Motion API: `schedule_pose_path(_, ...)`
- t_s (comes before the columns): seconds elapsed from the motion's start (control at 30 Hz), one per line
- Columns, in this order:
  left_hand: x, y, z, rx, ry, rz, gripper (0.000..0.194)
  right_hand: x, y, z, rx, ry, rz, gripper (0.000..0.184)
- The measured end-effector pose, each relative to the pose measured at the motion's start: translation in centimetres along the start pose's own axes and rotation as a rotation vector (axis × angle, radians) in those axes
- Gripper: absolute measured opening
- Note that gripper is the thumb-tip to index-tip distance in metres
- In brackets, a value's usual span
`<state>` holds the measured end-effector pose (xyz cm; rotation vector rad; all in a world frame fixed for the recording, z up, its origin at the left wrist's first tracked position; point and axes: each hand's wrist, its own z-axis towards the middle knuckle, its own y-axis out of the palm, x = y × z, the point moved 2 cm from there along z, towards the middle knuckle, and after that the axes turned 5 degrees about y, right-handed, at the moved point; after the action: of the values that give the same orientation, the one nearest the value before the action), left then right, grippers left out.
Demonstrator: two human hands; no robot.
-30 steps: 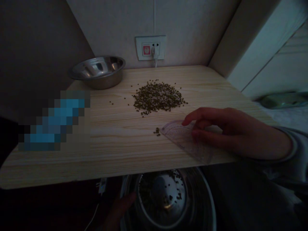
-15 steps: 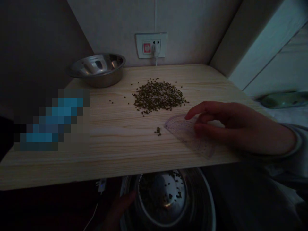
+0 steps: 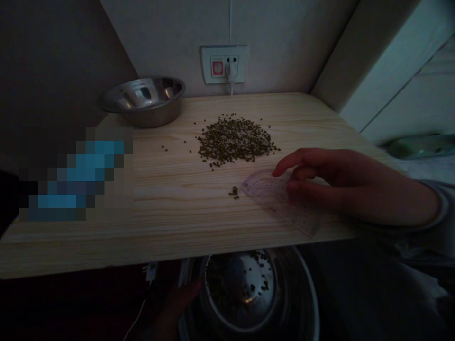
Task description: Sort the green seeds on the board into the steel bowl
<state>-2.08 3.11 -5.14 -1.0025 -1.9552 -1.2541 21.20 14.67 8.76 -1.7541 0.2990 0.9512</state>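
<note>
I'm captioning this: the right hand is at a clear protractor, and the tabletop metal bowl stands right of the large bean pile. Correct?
Not quite: the head view shows the tabletop metal bowl standing left of the large bean pile. The right hand is at a clear protractor, as you say.

In dim light I look at a pale wall [image 3: 284,42], where a white socket plate [image 3: 206,66] sits beyond the far edge of the light wood-grain tabletop [image 3: 170,222]. I see a darker surface [image 3: 53,57] on the left and a whitish panel [image 3: 394,80] on the right.
</note>
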Motion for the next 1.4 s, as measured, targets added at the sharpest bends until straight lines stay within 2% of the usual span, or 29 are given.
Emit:
schedule_pose_path(0.27, -0.3, -0.8, 0.0, 0.004, -0.031, 0.024, 0.035, -0.1, 0.2, -0.1, 0.013, 0.018, 0.013, 0.023)
schedule_pose_path(0.5, -0.1, -0.1, 0.0, 0.001, -0.043, 0.021, 0.037, 0.1, 0.0, -0.5, 0.021, 0.037, 0.012, 0.023)
schedule_pose_path(0.73, -0.6, -0.8, 0.0, 0.015, -0.011, 0.040, 0.026, -0.2, 0.4, -0.3, 0.006, 0.014, 0.026, 0.023)
schedule_pose_path(1.03, 1.1, 1.4, 0.0, -0.039, 0.019, 0.024, 0.040, -0.2, 0.4, -0.3, 0.009, 0.026, 0.032, 0.023)
schedule_pose_path(1.17, 1.4, 1.8, 0.1, -0.059, 0.019, 0.020, 0.046, -0.2, 0.5, -0.2, 0.007, 0.019, 0.023, 0.023)
schedule_pose_path(1.27, 1.1, 1.5, 0.2, -0.059, 0.018, 0.018, 0.043, -0.1, 0.5, -0.2, 0.007, 0.023, 0.027, 0.023)
schedule_pose_path(1.4, 0.0, 0.0, 0.1, -0.009, -0.020, 0.020, 0.032, 0.0, 0.3, -0.5, 0.012, 0.043, 0.034, 0.023)
